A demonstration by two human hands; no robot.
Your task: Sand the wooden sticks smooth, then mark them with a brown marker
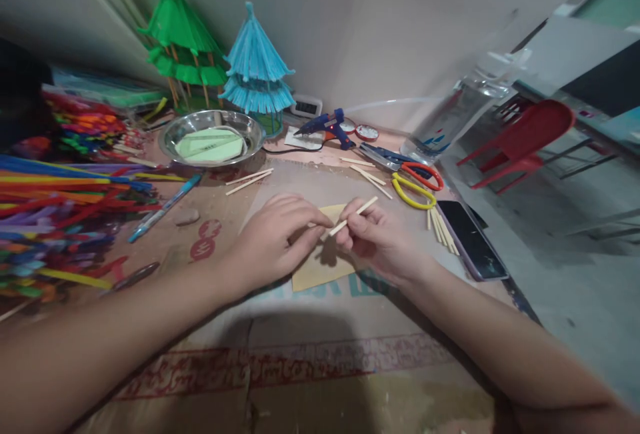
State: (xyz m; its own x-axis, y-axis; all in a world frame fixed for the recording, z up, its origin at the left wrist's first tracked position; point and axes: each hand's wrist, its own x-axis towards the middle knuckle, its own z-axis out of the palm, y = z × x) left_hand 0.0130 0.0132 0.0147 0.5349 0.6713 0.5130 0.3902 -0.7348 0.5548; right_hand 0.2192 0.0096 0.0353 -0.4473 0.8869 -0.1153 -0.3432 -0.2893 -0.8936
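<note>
My right hand (375, 237) pinches a thin wooden stick (361, 211) that slants up to the right. My left hand (277, 237) lies curled beside it, its fingertips meeting the stick's lower end over a yellow paper piece (315, 271) on the cardboard-covered table (280, 347). The paper is partly hidden under both hands. I cannot tell whether the left fingers also grip the stick or just press on it.
Steel bowl (213, 135) with green paper at the back. Green (183, 47) and blue (256, 64) paper pagoda models behind it. Glue gun (327, 126), scissors (413, 184), phone (470, 237), loose sticks (443, 224), pen (165, 207), coloured straws (55, 214) at left. Table edge on the right.
</note>
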